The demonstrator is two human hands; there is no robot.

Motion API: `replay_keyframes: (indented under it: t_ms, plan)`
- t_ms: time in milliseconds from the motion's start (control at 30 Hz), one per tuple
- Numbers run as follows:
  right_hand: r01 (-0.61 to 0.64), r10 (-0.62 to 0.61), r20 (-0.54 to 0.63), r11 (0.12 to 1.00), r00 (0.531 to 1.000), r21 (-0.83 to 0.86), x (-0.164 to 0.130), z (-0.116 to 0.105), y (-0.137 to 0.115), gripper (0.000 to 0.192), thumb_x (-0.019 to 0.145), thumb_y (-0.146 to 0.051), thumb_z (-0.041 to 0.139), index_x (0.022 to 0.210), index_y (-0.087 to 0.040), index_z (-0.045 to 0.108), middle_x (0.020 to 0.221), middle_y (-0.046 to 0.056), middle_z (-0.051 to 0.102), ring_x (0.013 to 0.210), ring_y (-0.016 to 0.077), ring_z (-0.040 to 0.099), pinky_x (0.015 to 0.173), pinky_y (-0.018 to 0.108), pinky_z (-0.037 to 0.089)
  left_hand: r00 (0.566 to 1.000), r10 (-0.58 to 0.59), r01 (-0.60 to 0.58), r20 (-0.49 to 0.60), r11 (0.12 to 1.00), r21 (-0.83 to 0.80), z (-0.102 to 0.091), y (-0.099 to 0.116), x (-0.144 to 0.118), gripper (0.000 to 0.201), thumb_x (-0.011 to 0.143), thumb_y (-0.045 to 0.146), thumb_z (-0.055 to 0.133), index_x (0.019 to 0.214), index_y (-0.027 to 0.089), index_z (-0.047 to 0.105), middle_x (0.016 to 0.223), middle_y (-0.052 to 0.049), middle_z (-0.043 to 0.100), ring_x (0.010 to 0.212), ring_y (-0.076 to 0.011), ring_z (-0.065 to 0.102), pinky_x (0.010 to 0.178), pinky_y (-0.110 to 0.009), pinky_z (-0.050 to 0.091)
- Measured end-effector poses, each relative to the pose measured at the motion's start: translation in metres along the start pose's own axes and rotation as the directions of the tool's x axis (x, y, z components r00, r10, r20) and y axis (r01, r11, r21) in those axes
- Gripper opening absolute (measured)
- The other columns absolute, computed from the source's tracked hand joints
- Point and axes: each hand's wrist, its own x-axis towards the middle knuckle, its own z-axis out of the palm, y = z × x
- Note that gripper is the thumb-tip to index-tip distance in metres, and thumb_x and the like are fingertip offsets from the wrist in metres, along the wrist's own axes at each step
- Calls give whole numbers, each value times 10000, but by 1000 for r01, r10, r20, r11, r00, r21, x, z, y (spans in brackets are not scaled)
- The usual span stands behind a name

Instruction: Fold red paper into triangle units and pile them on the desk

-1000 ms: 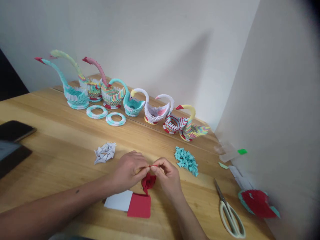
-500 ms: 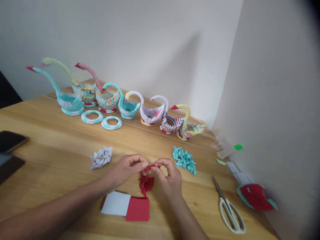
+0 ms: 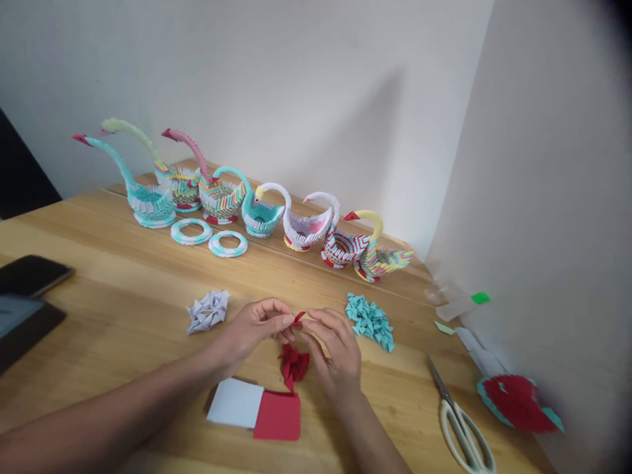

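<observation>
A small folded red paper piece [image 3: 299,318] is pinched between the thumb and fingers of my left hand [image 3: 264,324]. My right hand [image 3: 336,345] is close on its right side, the fingertips at the piece's edge and the thumb spread apart below. Whether those fingertips touch it, I cannot tell. Beneath the hands lies a small heap of folded red paper pieces [image 3: 295,365]. Nearer to me, a stack of white paper [image 3: 236,403] sits beside a stack of red paper [image 3: 277,416].
White folded pieces [image 3: 208,312] lie left, teal ones [image 3: 370,320] right. Scissors [image 3: 459,421] rest at the right, near a red and teal paper item [image 3: 518,403]. Paper swans [image 3: 261,217] line the back, with two paper rings [image 3: 228,244] before them. A phone [image 3: 34,275] lies left.
My right thumb has come away from the red piece, and its fingers have straightened. The red piece now tilts upward in my left hand. The whole view has shifted slightly.
</observation>
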Motion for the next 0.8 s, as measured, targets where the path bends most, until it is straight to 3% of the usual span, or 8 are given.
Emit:
replay_keyframes:
  t_ms: [100, 200, 433, 533, 800]
  plan:
    - [20, -21, 28, 1000, 999, 18, 0, 1, -1, 196, 865, -64, 560, 884, -232, 660, 851, 55, 688, 821, 196, 618, 721, 339, 514, 998, 42, -39, -54, 998, 57, 2, 1, 0, 371, 687, 432, 780, 852, 145, 614, 735, 1, 677, 671, -122, 606, 690, -263, 480]
    - [78, -77, 77, 997, 994, -14, 0, 0, -2, 215, 871, -54, 532, 841, -234, 646, 799, 41, 695, 776, 184, 610, 680, 315, 501, 989, 123, -105, -85, 977, 184, 2, 2, 1, 328, 725, 393, 732, 920, 145, 640, 827, -25, 699, 734, -139, 610, 746, -283, 485]
    - [171, -165, 75, 982, 984, -85, -3, -2, 3, 271, 882, -47, 551, 1081, -227, 586, 848, 59, 715, 795, 184, 610, 722, 338, 509, 994, 106, -105, 27, 847, 521, -1, 7, -3, 288, 826, 381, 553, 799, 129, 689, 746, -27, 690, 725, -172, 601, 684, -260, 459]
    - [174, -165, 88, 979, 982, -105, -5, -2, 4, 336, 892, -63, 552, 1174, -244, 570, 860, 55, 718, 796, 188, 617, 728, 346, 514, 994, 95, -108, 52, 824, 556, -1, 10, -3, 305, 831, 388, 536, 786, 129, 689, 718, -24, 685, 698, -170, 594, 652, -249, 448]
    - [187, -178, 119, 980, 977, -73, -3, -1, 4, 240, 913, -115, 535, 1012, -265, 694, 798, 44, 711, 767, 185, 613, 689, 327, 511, 993, 117, -110, 27, 808, 579, -4, 9, -2, 282, 815, 360, 541, 652, 143, 619, 578, 21, 585, 581, -129, 519, 560, -222, 406]
